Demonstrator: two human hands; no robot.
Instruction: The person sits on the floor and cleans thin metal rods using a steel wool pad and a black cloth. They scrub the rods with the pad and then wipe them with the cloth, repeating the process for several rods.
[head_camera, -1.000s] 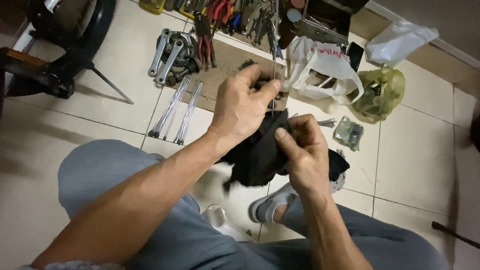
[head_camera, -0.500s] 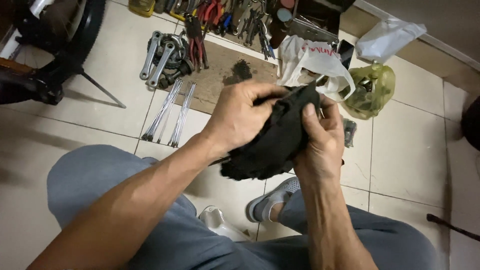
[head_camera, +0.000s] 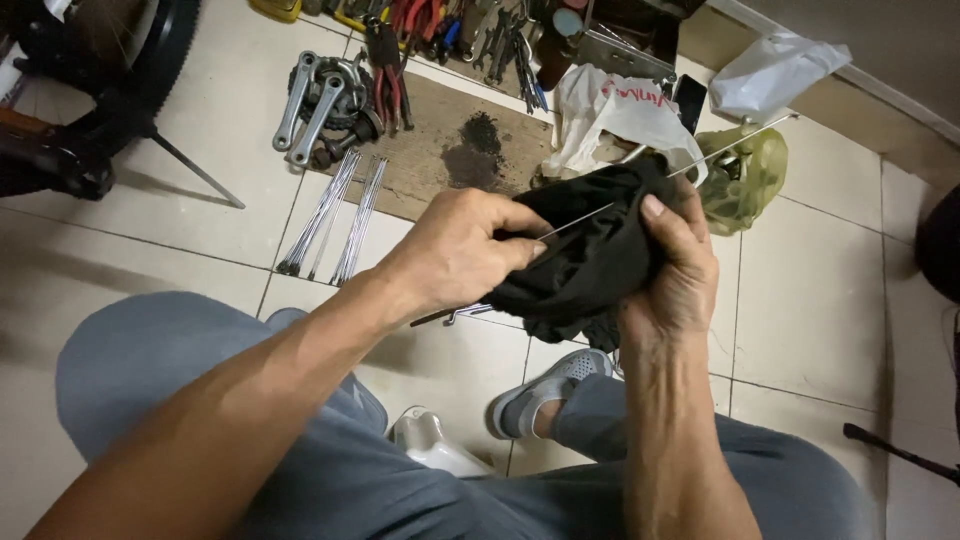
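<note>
Black cloth (head_camera: 590, 255), bunched in the right hand (head_camera: 672, 270) whose fingers are clamped round it, apparently as a wiping pad for a thin metal spoke (head_camera: 700, 158) that runs through its folds; the left hand (head_camera: 455, 250) has its fingers pinched together on the spoke's near end, above the person's grey trousers and shoe. Beyond, on the tiled floor (head_camera: 820, 290): a bundle of spare spokes (head_camera: 335, 215), a board (head_camera: 440, 150) with crank arms (head_camera: 310, 95), then a white plastic bag with red lettering (head_camera: 610, 110), a yellow-green bag (head_camera: 745, 175) and a plain white bag (head_camera: 775, 70) by the wall.
</note>
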